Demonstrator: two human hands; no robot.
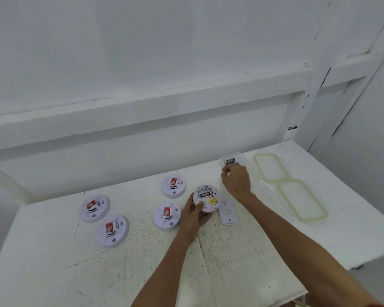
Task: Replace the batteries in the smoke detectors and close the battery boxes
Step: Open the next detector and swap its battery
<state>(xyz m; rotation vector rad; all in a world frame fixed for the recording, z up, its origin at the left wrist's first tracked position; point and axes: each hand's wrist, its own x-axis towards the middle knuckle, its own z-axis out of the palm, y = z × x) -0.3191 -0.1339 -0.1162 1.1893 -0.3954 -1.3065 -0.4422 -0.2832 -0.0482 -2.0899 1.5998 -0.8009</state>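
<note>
The detector (206, 198) is held open-side up in the left grip (194, 212), ready for batteries (230, 161) sought behind it by the right grip (236, 180), hold unclear.

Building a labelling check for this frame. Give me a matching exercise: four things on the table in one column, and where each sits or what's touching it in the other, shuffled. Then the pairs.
Things
1. opened detector
2. clear battery container
3. loose cover plate
4. green-rimmed lids

Places or states
A. flat on the table, far right
B. gripped by the left hand
C. the right hand reaches into it
D. flat on the table, just right of the gripped detector

Pairs: 1-B, 2-C, 3-D, 4-A
</note>
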